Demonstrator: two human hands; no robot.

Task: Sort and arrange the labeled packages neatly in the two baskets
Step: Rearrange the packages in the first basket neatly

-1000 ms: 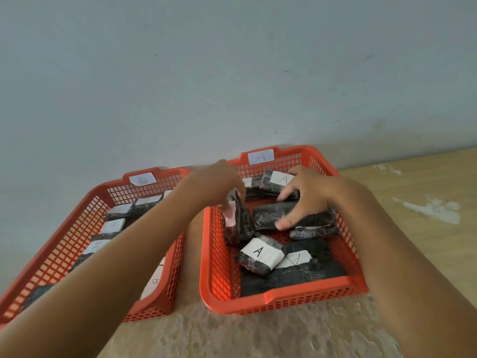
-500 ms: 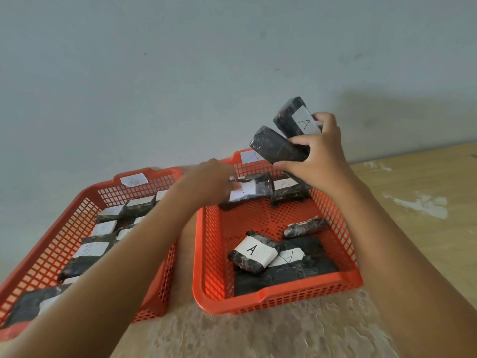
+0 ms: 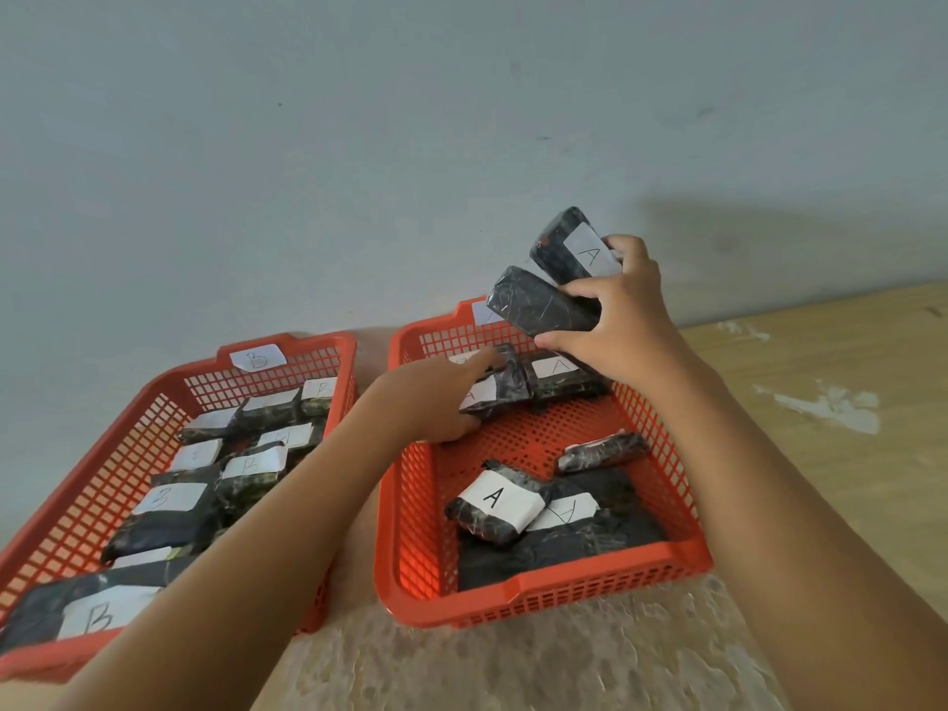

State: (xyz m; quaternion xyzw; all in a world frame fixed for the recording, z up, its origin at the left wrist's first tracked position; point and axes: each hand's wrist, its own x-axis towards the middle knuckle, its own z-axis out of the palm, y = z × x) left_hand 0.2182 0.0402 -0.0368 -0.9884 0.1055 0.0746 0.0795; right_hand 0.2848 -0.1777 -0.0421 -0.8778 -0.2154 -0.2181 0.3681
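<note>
Head view: sorting black packages into two red baskets on the desk.
Basket B [image 3: 128,413] sits left, basket A [image 3: 564,602] right; left hand [image 3: 436,397] grips a package [image 3: 505,384] at A's far end, right hand [image 3: 623,320] holds two packages [image 3: 544,300] above it.

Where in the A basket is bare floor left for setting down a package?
Bare mesh floor spans the A basket's middle, between the far row the left hand touches and the crowded near pile; a small package borders it on the right.

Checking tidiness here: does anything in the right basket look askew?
Yes. In the right basket, a small package lies tilted on its side, and the front package leans crookedly over its neighbour.
</note>
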